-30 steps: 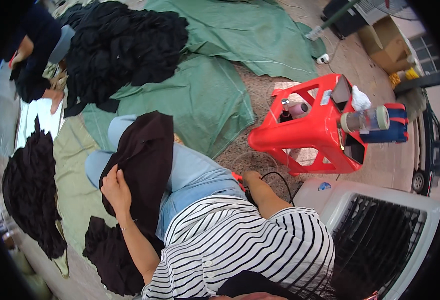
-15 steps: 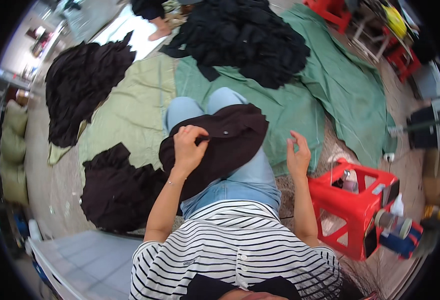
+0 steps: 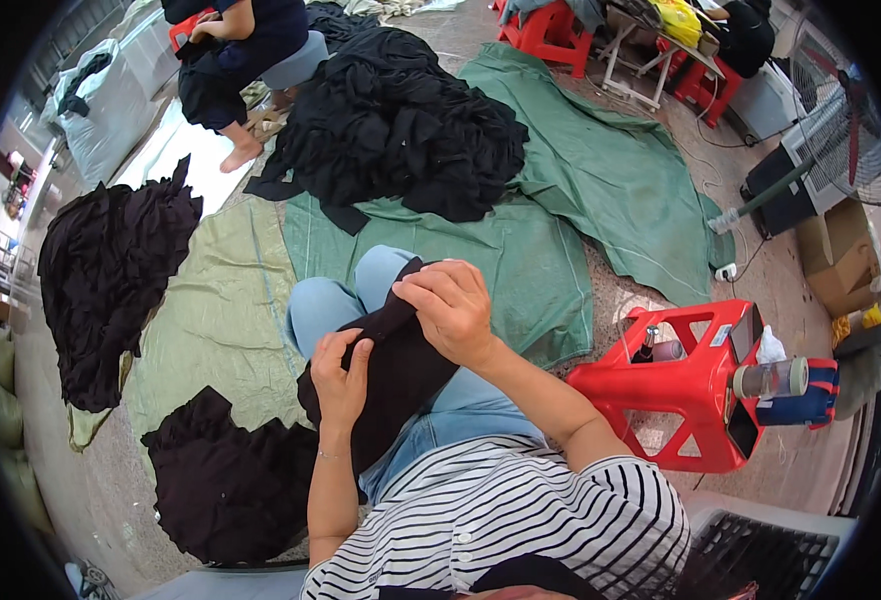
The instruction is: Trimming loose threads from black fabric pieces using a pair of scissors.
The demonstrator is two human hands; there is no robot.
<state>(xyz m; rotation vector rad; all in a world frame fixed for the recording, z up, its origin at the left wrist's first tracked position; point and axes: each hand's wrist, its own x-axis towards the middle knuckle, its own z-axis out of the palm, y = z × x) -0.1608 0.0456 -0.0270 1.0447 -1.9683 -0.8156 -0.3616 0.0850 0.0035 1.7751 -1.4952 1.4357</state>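
A dark garment (image 3: 402,385) of thin dark brown or black cloth lies over my lap, one edge of it raised toward my knees. My left hand (image 3: 339,380) pinches that edge between thumb and fingers. Farther up the same edge, my right hand (image 3: 452,310) grips the cloth with its fingers curled, so the fabric is drawn taut between the two hands. What lies beneath the right fingers is hidden. Left of my lap a heap of similar dark garments (image 3: 225,485) rests on the floor.
Ahead, a large pile of black clothes (image 3: 400,130) covers part of a green tarp (image 3: 650,220). Another dark pile (image 3: 110,280) lies at left on a pale green sheet (image 3: 215,290). At right are a red plastic stool (image 3: 650,385) and a fan (image 3: 845,130). Another person (image 3: 225,60) sits far left.
My right hand has come left from beside the red stool and taken hold of the garment. The garment's edge has been lifted. The view has swung, showing more of the seated person and the fan.
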